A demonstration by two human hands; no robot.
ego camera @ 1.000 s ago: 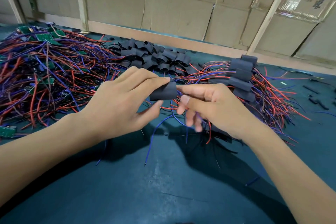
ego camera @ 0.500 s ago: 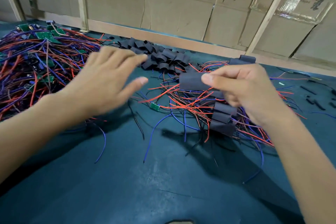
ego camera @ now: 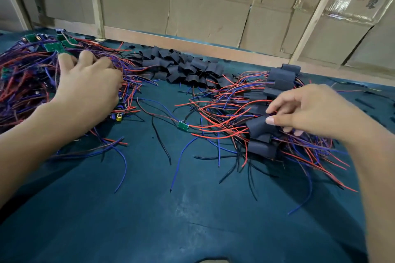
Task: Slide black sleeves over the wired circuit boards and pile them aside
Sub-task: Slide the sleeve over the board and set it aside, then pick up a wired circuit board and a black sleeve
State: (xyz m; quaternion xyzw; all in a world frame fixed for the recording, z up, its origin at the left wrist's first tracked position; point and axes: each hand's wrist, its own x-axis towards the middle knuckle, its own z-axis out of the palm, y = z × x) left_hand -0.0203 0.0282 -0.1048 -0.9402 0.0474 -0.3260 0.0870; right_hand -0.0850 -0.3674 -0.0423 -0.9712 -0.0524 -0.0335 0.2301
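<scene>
On the left lies a tangle of red and blue wires with bare green circuit boards (ego camera: 52, 47). My left hand (ego camera: 89, 87) rests on that tangle with its fingers spread over the wires. At the back middle sits a heap of empty black sleeves (ego camera: 183, 68). A pile of sleeved boards (ego camera: 280, 83) with wires fanning out is on the right. My right hand (ego camera: 310, 111) pinches one sleeved board (ego camera: 256, 129) at its right end, thumb on top. That board lies on the near part of the pile.
A small green board (ego camera: 183, 127) with red and blue leads lies alone on the dark teal mat (ego camera: 192, 209) between the piles. A yellow capacitor (ego camera: 119, 117) shows by my left wrist. A cardboard wall (ego camera: 213, 13) closes off the back edge.
My left hand let go of the sleeved board and swung left onto the bare-board tangle. My right hand carried the sleeved board right and down onto the finished pile.
</scene>
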